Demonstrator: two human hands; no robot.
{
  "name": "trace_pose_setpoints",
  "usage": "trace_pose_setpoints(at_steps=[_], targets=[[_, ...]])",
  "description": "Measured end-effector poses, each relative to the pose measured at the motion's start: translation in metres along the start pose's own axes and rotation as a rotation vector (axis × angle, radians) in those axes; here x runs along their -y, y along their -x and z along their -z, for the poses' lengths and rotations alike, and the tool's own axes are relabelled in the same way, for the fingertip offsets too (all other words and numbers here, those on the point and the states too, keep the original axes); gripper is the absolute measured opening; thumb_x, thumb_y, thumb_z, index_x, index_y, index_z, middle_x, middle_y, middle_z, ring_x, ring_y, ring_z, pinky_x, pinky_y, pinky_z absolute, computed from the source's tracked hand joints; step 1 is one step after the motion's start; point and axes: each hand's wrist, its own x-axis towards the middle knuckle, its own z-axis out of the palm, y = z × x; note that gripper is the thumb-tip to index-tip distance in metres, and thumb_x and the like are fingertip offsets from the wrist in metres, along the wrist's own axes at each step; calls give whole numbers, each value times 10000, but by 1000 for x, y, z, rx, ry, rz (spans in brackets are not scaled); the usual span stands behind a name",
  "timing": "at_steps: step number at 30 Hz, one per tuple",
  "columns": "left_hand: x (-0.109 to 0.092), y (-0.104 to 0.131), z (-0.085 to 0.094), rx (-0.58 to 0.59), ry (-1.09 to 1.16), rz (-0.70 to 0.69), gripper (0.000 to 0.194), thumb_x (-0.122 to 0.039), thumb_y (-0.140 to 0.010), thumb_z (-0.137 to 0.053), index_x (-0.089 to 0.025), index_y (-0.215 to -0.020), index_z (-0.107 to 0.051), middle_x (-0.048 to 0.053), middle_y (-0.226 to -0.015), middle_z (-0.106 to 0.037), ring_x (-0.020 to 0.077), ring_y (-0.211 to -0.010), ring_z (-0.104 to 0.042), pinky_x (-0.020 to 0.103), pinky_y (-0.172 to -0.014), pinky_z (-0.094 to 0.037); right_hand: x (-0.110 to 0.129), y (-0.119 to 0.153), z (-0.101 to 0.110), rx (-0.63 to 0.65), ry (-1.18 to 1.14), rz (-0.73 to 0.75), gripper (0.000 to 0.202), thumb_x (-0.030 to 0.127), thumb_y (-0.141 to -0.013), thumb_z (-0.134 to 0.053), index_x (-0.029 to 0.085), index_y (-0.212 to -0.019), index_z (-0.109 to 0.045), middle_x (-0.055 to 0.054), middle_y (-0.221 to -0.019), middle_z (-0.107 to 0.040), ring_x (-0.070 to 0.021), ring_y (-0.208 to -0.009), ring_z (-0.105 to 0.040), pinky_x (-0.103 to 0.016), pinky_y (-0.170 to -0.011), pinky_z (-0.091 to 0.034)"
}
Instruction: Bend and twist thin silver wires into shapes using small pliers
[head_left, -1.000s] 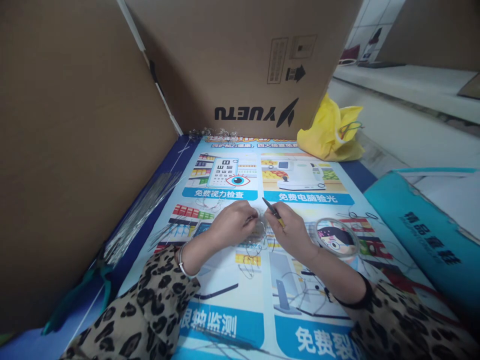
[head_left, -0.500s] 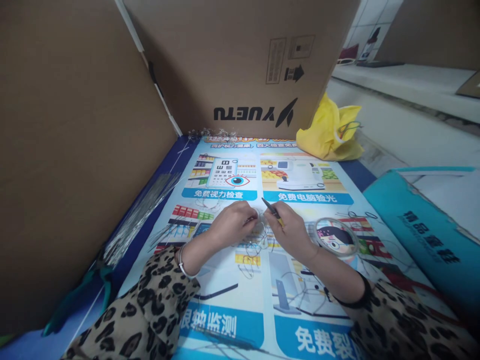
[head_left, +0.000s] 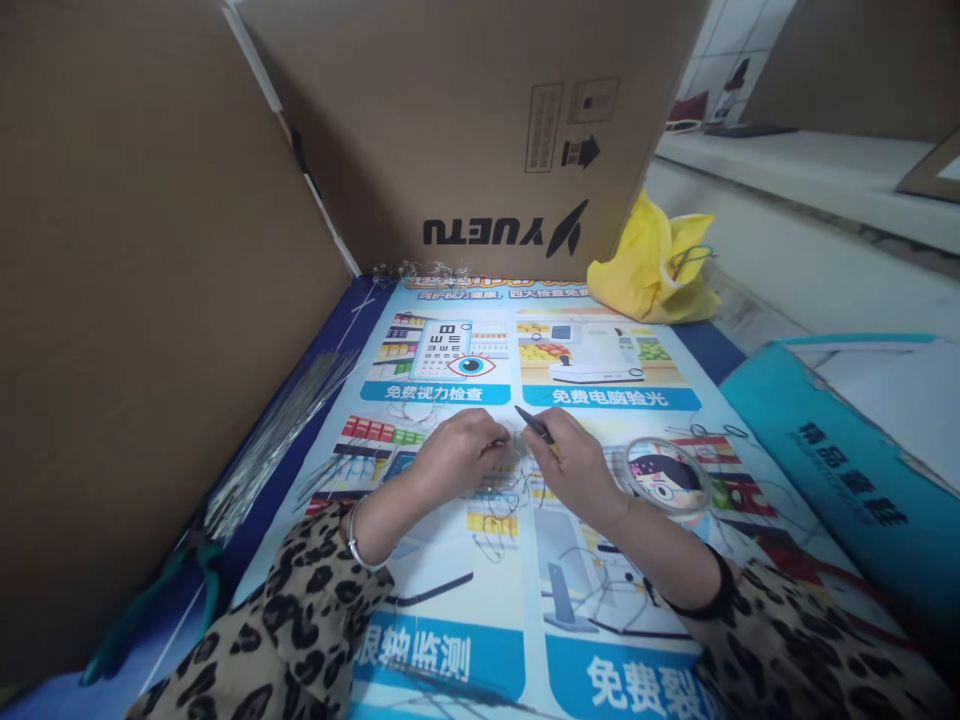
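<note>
My left hand point(head_left: 463, 452) is closed in a pinch above the printed sheet, its fingertips on thin wire. Fine loops of wire point(head_left: 504, 500) hang and lie just below and between the two hands. Closed around a small tool with a dark pointed tip point(head_left: 534, 424) and a bit of yellow grip, my right hand point(head_left: 574, 470) sits close by on the right. The tool looks like small needle-nose pliers, though most of it is hidden in the palm. Its tip points up and left, apart from the left fingertips.
Straight wires point(head_left: 281, 440) lie in a bundle at left, above green-handled pliers point(head_left: 161, 600). A clear tape roll point(head_left: 667, 478) rests beside my right wrist. Cardboard walls point(head_left: 480, 120) stand left and behind. A yellow bag point(head_left: 652, 265) and a turquoise box point(head_left: 825, 450) are at right.
The view has shifted slightly. My right hand has turned a little, and the tool tip now sits slightly lower and further left. Both hands keep their grip.
</note>
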Motion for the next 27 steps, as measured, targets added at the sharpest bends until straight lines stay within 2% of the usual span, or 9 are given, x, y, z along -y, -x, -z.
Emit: trace_pose_setpoints(at_steps=[5, 14, 27], targets=[[0, 3, -2, -6, 0, 11, 126, -140, -778, -538, -183, -851, -631, 27, -772, -592, 155, -768, -557, 268, -721, -455, -1, 1, -2, -2, 1, 26, 51, 232, -876, -441, 218, -886, -489, -33, -781, -567, -169, -732, -552, -286, -622, -435], [-3, 4, -1, -27, 98, -19, 237, -85, -761, -474, -167, -908, -640, 42, -822, -604, 155, -799, -559, 285, -737, -462, -2, 4, -5, 89, -49, 44, 33, 205, -875, -447, 209, -887, -478, -37, -794, -546, -169, -757, -533, -291, -652, -444], [-1, 2, 2, -9, 89, -23, 167, -131, -802, -476, -170, -826, -637, 41, -795, -605, 160, -802, -556, 287, -733, -449, -2, 4, -2, 35, -20, 86, 59, 181, -872, -463, 212, -921, -454, -25, -794, -538, -152, -737, -524, -271, -647, -442]])
